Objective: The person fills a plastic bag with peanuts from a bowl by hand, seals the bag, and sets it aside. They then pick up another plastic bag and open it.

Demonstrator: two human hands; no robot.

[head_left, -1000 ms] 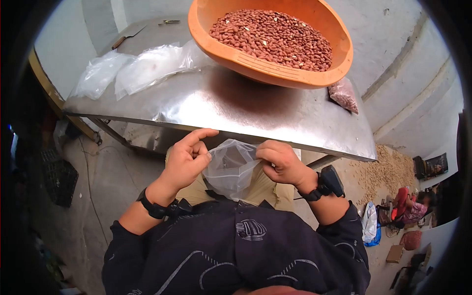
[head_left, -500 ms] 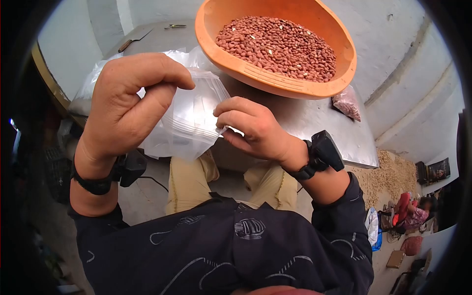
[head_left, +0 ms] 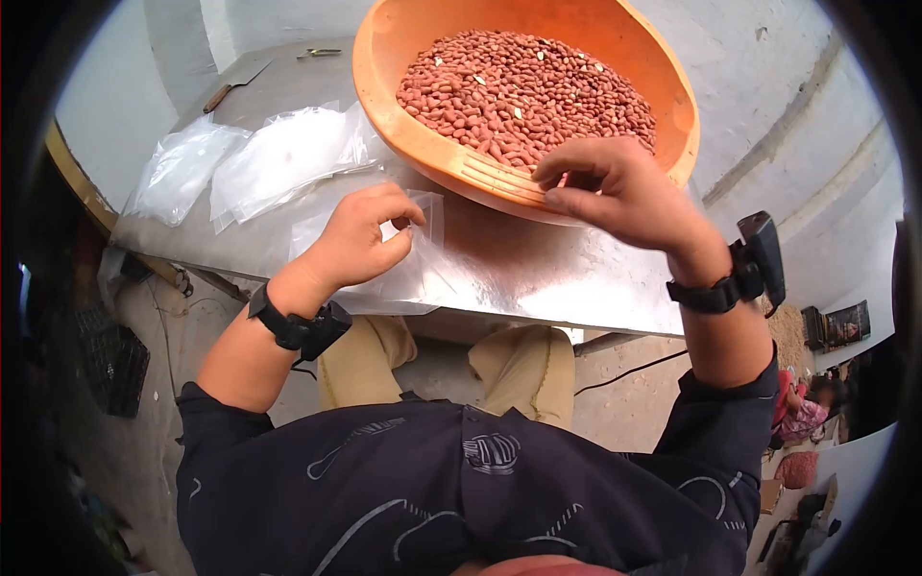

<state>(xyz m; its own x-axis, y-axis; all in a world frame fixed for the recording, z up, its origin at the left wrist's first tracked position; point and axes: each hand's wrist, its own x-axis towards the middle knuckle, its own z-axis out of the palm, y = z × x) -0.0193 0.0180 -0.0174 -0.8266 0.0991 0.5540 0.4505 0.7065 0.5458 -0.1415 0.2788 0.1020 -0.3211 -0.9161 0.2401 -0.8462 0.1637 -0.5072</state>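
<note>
My left hand [head_left: 357,240] is bent in a pinch at a clear plastic bag [head_left: 384,288], which lies at the front edge of the metal table and partly hangs over it. Above the front rim of the orange basin [head_left: 461,171] is my right hand [head_left: 629,192], its thumb and curled forefinger slightly apart with nothing visible between them. Reddish nuts [head_left: 528,91] fill much of the basin. Two piles of clear bags [head_left: 288,158] [head_left: 182,173] rest on the table left of the basin.
A knife [head_left: 235,86] and a small metal tool [head_left: 319,52] lie toward the back left of the metal table [head_left: 538,274]. A black crate [head_left: 113,360] stands on the floor at left. At far right another person [head_left: 802,413] is low down near the floor.
My right hand has left the bags and moved right to the basin rim. My left hand has moved right and down. The stack of bags held between them now shows on the table.
</note>
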